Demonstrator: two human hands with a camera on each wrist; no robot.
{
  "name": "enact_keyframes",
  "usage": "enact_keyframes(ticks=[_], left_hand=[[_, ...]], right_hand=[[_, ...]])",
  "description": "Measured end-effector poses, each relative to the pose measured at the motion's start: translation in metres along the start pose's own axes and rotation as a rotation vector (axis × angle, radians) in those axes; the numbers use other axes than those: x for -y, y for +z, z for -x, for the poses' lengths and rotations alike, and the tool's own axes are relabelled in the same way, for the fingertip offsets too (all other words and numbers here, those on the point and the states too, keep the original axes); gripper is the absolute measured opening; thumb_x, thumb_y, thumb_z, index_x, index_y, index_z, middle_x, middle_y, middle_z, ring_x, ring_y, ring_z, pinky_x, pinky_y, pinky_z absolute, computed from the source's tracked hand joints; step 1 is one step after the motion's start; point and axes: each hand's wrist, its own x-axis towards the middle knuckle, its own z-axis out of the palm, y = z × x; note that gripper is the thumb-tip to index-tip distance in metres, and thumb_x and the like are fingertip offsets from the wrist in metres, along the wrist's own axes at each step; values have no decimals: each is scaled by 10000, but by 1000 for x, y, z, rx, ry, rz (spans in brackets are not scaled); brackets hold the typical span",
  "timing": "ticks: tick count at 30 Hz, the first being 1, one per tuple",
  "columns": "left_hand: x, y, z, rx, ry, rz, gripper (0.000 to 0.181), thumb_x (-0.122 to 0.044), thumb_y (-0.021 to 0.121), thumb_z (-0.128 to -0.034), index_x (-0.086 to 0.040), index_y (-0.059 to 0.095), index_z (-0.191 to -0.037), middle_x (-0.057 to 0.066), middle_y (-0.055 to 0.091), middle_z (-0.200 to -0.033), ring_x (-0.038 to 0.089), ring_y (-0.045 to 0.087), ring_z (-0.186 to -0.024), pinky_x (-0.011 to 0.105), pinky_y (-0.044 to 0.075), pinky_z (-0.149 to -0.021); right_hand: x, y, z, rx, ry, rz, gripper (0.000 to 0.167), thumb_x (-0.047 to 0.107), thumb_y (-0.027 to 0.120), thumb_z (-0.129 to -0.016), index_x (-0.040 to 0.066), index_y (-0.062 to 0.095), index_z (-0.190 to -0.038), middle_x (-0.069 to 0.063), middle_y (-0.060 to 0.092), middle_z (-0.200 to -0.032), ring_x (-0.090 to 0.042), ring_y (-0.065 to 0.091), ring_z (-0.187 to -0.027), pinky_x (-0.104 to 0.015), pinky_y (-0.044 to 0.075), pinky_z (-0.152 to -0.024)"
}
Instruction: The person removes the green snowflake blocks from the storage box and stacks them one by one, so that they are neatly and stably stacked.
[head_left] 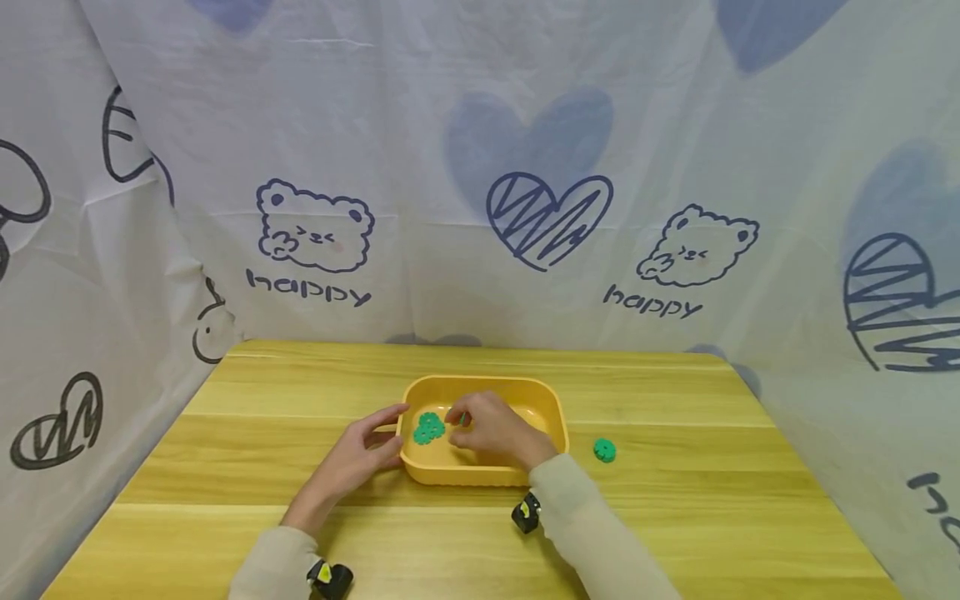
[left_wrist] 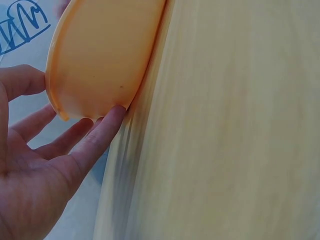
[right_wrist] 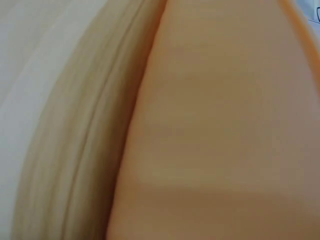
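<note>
The yellow tub (head_left: 472, 476) is touched at its left end by the left hand (head_left: 362, 450), fingers spread. Green pieces (head_left: 429, 428) are seen inside, but whether one is pinched by the right hand (head_left: 495, 429) above them cannot be told.

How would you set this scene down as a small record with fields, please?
Container: yellow tub on the wooden table
Left hand: fingertips against the tub's left end
Right hand: reaching into the tub, fingers bent by a green piece; grip unclear
In tub: green cluster toward the left end
Outside tub: another green item, to the right
Backdrop: patterned cloth
</note>
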Motion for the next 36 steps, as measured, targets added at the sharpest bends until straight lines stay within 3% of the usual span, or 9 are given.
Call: enact_keyframes(ticks=[8,16,25,36], left_hand=[[0,-1,1,15,5,-3,551,-30,537,-1041,-13,386,-1571,318,337,-1595,499,491,-1379,341,639,-933],[0,-2,2,19,3,-1,551,-37,538,-1045,-24,386,-1575,313,337,-1598,493,492,-1382,326,639,-928],[-1,-3,2,20,3,-5,547,-45,541,-1048,-35,393,-1574,308,355,-1589,488,495,-1378,332,640,-926],[-1,-3,2,30,8,-15,554,-59,543,-1051,-39,382,-1581,308,341,-1598,483,497,-1377,320,639,-925]], right_hand=[[6,12,-11,24,62,48,302,118,803,-865,13,762,-1145,-93,769,-1146,-242,704,-1038,-296,594,-930],[18,23,-22,42,57,156,291,129,785,-875,40,777,-1151,-52,756,-1149,-204,661,-1067,-288,566,-973],[25,31,-26,65,97,187,299,157,760,-902,61,760,-1185,-41,698,-1160,-157,570,-1026,-220,524,-877],[22,32,-27,62,69,227,172,169,767,-920,81,782,-1068,-8,701,-1016,-120,555,-875,-194,502,-769]])
